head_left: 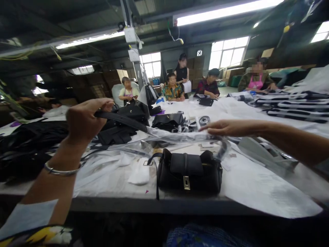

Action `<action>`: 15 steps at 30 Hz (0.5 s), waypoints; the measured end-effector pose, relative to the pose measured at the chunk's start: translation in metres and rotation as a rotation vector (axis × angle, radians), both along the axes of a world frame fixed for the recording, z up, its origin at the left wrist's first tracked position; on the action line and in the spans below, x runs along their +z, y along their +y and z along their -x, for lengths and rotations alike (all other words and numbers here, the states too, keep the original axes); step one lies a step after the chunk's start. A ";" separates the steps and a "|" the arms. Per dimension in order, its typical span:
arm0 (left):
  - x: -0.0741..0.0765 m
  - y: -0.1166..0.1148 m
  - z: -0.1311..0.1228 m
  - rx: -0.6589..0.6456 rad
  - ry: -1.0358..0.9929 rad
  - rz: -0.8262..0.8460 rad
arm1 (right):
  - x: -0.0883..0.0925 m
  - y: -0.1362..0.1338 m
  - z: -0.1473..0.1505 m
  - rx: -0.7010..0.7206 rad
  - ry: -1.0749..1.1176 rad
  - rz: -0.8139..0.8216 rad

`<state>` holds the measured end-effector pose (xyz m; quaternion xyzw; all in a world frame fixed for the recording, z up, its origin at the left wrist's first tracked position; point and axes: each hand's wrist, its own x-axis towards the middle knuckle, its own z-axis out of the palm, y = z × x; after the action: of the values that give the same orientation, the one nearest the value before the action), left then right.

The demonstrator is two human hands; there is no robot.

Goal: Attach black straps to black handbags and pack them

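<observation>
My left hand (86, 118), raised at the left, is closed round the dark end of a black bag strap (123, 120). From there the strap runs to the right, its farther part covered in clear plastic film (174, 135). My right hand (228, 128) pinches the film-covered part, its fingertips pointing left; just what lies under its fingers is partly hidden. Below the strap, a black handbag (186, 171) with a gold-coloured clasp stands upright at the table's front edge. The film-covered strap seems to reach down to the bag's right side. A short buckled strap hangs at its left.
Black bags and pieces (28, 144) are heaped at the left. White tissue (138, 171) lies beside the handbag. Another black bag (168, 120) and a tape roll (204, 120) are farther back. Several people sit or stand across the table (113, 197). Striped material (298, 106) is stacked at right.
</observation>
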<state>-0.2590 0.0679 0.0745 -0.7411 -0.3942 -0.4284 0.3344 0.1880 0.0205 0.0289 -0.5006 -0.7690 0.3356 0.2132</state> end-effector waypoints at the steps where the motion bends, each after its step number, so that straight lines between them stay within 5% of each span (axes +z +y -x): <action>1: 0.003 -0.005 -0.016 -0.032 -0.019 -0.004 | 0.006 0.002 0.010 -0.002 0.037 -0.045; 5: 0.031 -0.027 -0.090 -0.125 0.041 0.026 | 0.045 0.004 0.091 0.160 0.352 -0.208; 10: 0.051 -0.037 -0.128 -0.184 0.073 0.056 | 0.070 -0.006 0.162 0.438 0.640 -0.004; 13: 0.025 -0.036 -0.108 -0.259 -0.042 0.159 | 0.061 -0.002 0.152 0.394 0.658 0.122; 15: -0.020 -0.035 -0.086 -0.263 -0.273 0.235 | 0.052 0.004 0.133 0.306 0.697 0.123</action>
<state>-0.1731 0.0325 0.0544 -0.7550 -0.3830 -0.5160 0.1306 0.0546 0.0249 0.0812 -0.2477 -0.6946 0.5591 0.3790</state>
